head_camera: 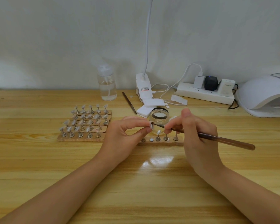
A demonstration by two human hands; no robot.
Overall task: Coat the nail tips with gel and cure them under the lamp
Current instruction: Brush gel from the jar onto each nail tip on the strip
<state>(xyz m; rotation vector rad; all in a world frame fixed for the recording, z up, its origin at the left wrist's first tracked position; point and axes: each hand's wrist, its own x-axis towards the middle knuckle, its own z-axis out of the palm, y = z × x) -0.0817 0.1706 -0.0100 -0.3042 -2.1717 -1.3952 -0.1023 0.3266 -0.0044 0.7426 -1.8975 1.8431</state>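
Two bare forearms, left hand (128, 135) and right hand (199, 136). No sleeves reach the frame (arms uncovered to its lower edge). Nails short, unpainted.

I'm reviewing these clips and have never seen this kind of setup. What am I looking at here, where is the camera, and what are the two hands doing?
There is no machine: a person works with bare hands, filmed by one camera worn on the head, looking down at a wooden table. The left hand pinches a small nail tip between its fingers. The right hand holds a thin brush, its point touching that tip. Behind them stands an open glass jar, presumably the gel. To the left, wooden strips carry rows of nail tips on little metal stands; another strip lies under the hands. At far right sits the white curing lamp. Along the wall are a clear bottle and a power strip.
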